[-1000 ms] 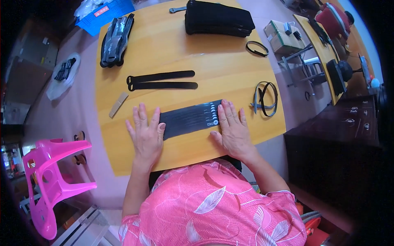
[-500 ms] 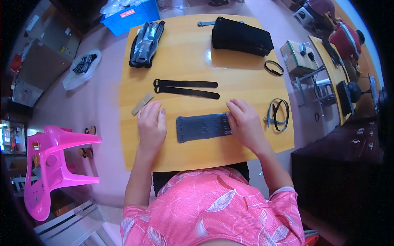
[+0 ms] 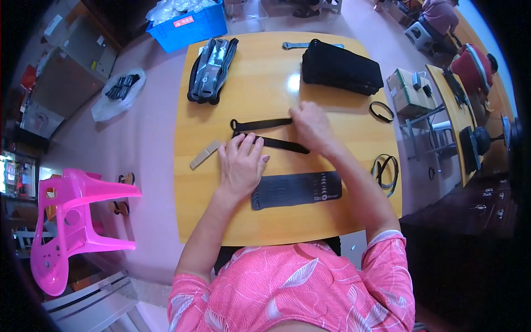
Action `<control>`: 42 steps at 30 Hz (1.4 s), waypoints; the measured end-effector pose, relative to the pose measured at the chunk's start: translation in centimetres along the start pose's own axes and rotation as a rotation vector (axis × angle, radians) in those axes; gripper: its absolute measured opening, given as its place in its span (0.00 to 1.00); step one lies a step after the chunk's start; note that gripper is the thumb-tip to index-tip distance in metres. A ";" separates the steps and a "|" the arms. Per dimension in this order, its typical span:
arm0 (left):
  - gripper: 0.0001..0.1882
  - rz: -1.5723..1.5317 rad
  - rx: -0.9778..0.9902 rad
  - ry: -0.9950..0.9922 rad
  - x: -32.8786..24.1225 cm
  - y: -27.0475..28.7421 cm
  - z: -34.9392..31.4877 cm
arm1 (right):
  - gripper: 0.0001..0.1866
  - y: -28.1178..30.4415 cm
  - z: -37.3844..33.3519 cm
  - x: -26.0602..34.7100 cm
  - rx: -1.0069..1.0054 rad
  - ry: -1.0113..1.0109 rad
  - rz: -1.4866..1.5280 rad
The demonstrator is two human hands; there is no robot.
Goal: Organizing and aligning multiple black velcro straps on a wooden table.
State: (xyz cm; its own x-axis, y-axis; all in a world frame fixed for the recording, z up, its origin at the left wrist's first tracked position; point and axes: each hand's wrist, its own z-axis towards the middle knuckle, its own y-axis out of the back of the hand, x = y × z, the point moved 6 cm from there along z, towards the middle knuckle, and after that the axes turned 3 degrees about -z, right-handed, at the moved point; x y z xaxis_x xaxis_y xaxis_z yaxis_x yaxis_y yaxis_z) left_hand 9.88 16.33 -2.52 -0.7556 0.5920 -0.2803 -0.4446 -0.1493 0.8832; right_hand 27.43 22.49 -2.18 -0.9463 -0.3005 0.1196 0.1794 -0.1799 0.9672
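Note:
Two black straps with looped left ends lie in the middle of the table. My right hand is closed, its fingertips pinching the right end of the far black strap. My left hand rests with fingers stretched out over the looped end of the near black strap, hiding part of it. Directly in front of me lies a flat dark plastic bag, with a row of scalloped shapes at its left edge and pale print at its right. It touches neither hand's fingers.
A tan flat piece lies left. Farther back are packed straps, a black stack and a grey flat tool. Black loops lie right. A pink stool and blue crate stand beyond the table.
Both hands have moved forward from beside the plastic bag to the two straps. My right hand has left the bag and taken the far strap's end. The view has shifted slightly.

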 end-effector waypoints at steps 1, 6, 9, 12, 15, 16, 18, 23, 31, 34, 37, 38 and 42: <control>0.19 -0.003 0.011 0.011 0.2 0.0 0.0 | 0.06 0.5 0.6 -1.3 -0.033 -0.011 -0.032; 0.18 -0.091 0.143 0.027 -0.1 -0.4 0.6 | 0.07 7.0 1.2 -4.9 -0.322 -0.060 -0.118; 0.18 -0.076 0.172 0.013 -0.5 -0.7 0.5 | 0.06 10.7 1.1 -5.3 -0.324 -0.046 -0.136; 0.18 -0.020 0.189 -0.032 -1.5 -0.6 0.5 | 0.06 13.7 1.2 -5.3 -0.407 -0.016 -0.318; 0.19 0.040 0.190 -0.054 -1.7 -0.6 0.1 | 0.05 21.2 2.0 -13.1 -0.721 -0.179 -0.619; 0.20 0.063 0.201 -0.058 -1.2 -0.6 -0.4 | 0.06 24.5 1.8 -14.8 -0.754 -0.085 -0.487; 0.20 0.063 0.204 -0.110 -2.0 -0.7 0.4 | 0.03 31.5 0.1 -13.4 -0.763 -0.013 -0.328; 0.24 0.112 0.192 0.098 -1.4 -2.1 2.5 | 0.08 26.5 -2.7 -6.3 -0.459 -0.036 0.326; 0.28 -1.543 0.144 0.534 -1.4 -0.5 -1.0 | 0.08 13.9 -14.5 3.9 -0.207 0.034 0.408; 0.32 -2.112 0.248 0.724 -4.9 1.9 -4.7 | 0.10 11.6 -16.8 4.9 -0.113 0.086 0.403; 0.27 -2.049 0.300 0.913 -4.9 1.9 -8.1 | 0.09 10.9 -18.3 5.1 -0.031 0.075 0.438; 0.23 -1.888 0.312 1.019 -4.2 1.5 -9.5 | 0.10 10.6 -18.8 5.0 0.013 0.051 0.524; 0.08 -1.445 0.317 0.850 -3.6 1.9 -12.0 | 0.13 8.4 -20.8 3.6 0.159 0.003 0.797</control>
State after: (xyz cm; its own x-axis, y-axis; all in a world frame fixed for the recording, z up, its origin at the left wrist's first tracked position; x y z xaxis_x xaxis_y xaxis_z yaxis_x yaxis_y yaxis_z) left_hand 6.03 4.45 -4.37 0.0758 -0.4796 -0.8742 -0.9205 0.3034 -0.2462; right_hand 31.14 0.38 1.71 -0.5493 -0.2846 0.7857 0.7587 0.2242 0.6117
